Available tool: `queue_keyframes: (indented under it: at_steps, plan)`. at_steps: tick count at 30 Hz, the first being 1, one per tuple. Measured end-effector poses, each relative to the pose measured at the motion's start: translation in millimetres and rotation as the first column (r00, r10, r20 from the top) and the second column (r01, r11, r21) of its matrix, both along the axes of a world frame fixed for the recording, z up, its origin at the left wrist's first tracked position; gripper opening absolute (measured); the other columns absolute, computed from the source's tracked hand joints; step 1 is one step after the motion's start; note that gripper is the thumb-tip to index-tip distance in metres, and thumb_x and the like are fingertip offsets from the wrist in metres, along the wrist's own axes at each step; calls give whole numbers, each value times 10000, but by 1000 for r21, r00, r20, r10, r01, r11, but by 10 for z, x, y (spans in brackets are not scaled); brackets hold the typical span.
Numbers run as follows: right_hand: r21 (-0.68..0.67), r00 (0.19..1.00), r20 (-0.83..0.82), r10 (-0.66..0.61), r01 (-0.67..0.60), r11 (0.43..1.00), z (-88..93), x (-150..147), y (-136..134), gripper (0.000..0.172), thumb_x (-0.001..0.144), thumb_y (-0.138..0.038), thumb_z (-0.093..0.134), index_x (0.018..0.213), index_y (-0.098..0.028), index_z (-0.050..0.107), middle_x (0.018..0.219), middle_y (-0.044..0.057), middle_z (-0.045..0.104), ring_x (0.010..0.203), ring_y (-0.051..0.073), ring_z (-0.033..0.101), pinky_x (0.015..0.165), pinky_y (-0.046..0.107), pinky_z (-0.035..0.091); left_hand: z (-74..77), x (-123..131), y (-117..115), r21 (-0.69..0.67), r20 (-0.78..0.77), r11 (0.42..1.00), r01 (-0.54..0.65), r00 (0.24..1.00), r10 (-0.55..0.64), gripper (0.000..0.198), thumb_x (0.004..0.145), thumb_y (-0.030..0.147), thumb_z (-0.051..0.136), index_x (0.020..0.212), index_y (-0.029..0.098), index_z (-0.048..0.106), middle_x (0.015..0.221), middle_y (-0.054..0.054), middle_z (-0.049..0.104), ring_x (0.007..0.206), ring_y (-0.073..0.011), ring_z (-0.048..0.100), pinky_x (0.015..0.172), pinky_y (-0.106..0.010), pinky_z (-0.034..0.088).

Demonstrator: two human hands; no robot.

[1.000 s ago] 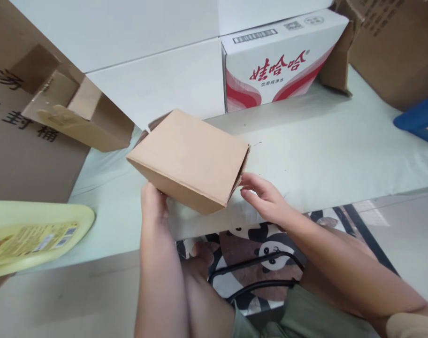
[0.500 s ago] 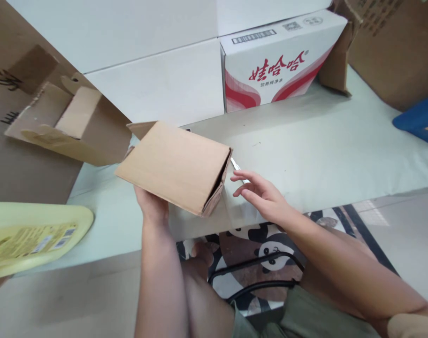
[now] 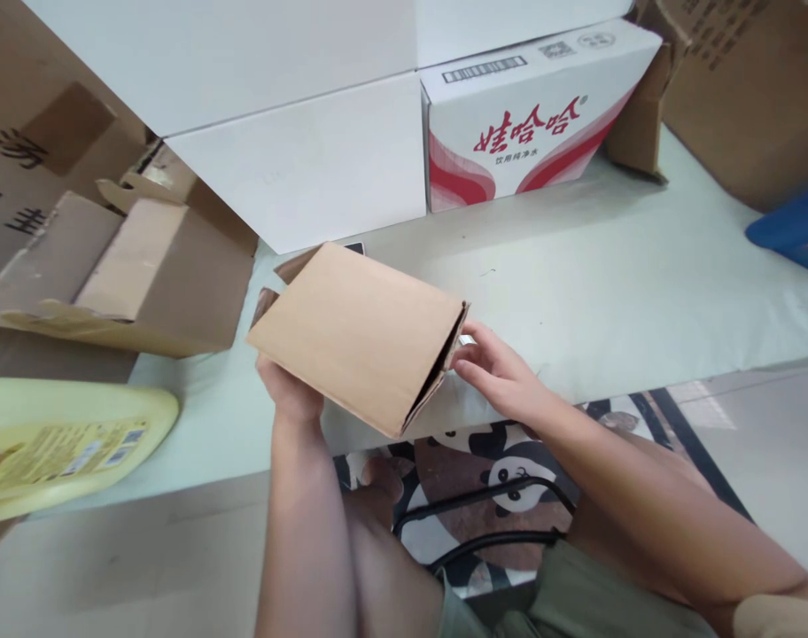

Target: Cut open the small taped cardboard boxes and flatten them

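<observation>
While its right end shows a narrow dark gap along the edge and loose flaps stick out at its left end, a small plain brown cardboard box [image 3: 361, 332] is held tilted in front of the person, over the near part of a table covered in pale green cloth [image 3: 543, 283]. The left hand [image 3: 291, 390] is closed on its lower left side, the fingertips hidden by the cardboard. At the other end the right hand [image 3: 501, 368] is half open, fingers loosely curled with a gap above the thumb; whether the fingertips touch the box cannot be told. A small white object [image 3: 466, 339] shows by those fingers, and whether they hold it is unclear. Just behind the box peeks the corner of a flat dark object with a light edge [image 3: 356, 249]. To the left stands a larger open brown cardboard box [image 3: 198, 275], with a pale yellow plastic container with a printed label [image 3: 112, 425] nearer the person. Plain white cartons [image 3: 298, 164] are stacked at the back, beside a white carton with red lettering and red waves [image 3: 537, 133]. Far right sits a blue object [image 3: 793, 230], cut off by the view. Below the table edge are a panda-patterned surface [image 3: 457, 461] and black curved bars [image 3: 524, 482].
</observation>
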State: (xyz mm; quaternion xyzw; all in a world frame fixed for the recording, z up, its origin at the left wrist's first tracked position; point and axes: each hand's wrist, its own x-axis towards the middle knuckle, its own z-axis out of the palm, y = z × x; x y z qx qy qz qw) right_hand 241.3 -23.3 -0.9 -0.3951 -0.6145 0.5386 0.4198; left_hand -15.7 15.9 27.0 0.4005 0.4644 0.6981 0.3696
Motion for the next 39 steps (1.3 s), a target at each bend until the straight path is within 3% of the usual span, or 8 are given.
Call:
queue_keyframes:
  at_steps: [3, 8, 14, 18, 24, 27, 31, 39]
  plan:
    - [-13, 999, 25, 26, -25, 1000, -7, 4, 4, 443, 962, -322, 572, 1400, -269, 532, 1400, 109, 608, 896, 187, 682, 897, 438, 593, 155, 89, -72, 95, 22, 995, 24, 999, -26, 436, 808, 641, 586, 948, 243, 698, 1090, -72, 739, 1259, -320, 606, 987, -410, 535]
    - [5, 1000, 2, 28, -28, 1000, -15, 22, 13, 498, 980, -441, 572, 1452, -294, 511, 1414, 103, 603, 950, 218, 690, 902, 432, 602, 332, 94, -185, 50, -10, 998, 44, 999, -43, 414, 747, 611, 669, 936, 248, 736, 907, -62, 740, 1041, -326, 689, 930, -443, 549]
    - [135, 972, -33, 233, -227, 965, 49, 5, -20, 579, 973, -497, 583, 1502, -311, 443, 1436, 93, 575, 1133, 259, 654, 974, 442, 590, 306, 37, -259, 124, 36, 986, 113, 992, -119, 604, 787, 745, 562, 1086, 263, 768, 1112, -52, 707, 1133, -298, 636, 986, -411, 523]
    - [104, 978, -29, 207, -203, 974, -3, 0, -35, 625, 990, -411, 561, 1563, -338, 322, 1549, 99, 459, 1114, 237, 649, 997, 459, 581, 269, -42, -220, 252, -29, 958, 137, 991, -134, 810, 786, 887, 413, 1144, 245, 752, 1150, -62, 678, 1246, -310, 572, 1079, -446, 467]
    - [115, 979, -19, 201, -197, 974, -24, 27, -53, 652, 964, -331, 591, 1533, -385, 277, 1560, 103, 395, 1069, 196, 657, 1007, 452, 571, 349, -99, -180, 214, -29, 974, 77, 997, -73, 544, 760, 685, 683, 1078, 254, 776, 1110, -47, 719, 1141, -247, 619, 1002, -372, 493]
    - [175, 982, -17, 189, -183, 967, 12, 17, -56, 436, 960, -263, 572, 1359, -345, 416, 1475, 92, 436, 1082, 191, 645, 992, 454, 569, 366, -79, -163, 241, 22, 965, 102, 994, -110, 399, 748, 489, 733, 1081, 273, 774, 1015, -12, 735, 1066, -209, 638, 953, -336, 500]
    - [269, 979, 144, 146, -181, 946, 29, -5, -45, 137, 923, -197, 589, 1047, -256, 586, 1311, 107, 484, 1335, 284, 493, 1054, 496, 520, 333, -73, -143, 302, 26, 952, 56, 997, -67, 295, 756, 385, 702, 1017, 275, 784, 928, 27, 749, 951, -166, 647, 872, -290, 495]
    - [340, 985, 76, 155, -172, 925, -10, -8, -28, 431, 954, -152, 548, 1340, -336, 495, 1344, 78, 441, 988, 146, 628, 937, 401, 583, 332, -58, -143, 234, -11, 965, -119, 992, 125, 273, 733, 400, 593, 830, 209, 761, 913, -17, 752, 949, -224, 654, 844, -354, 494]
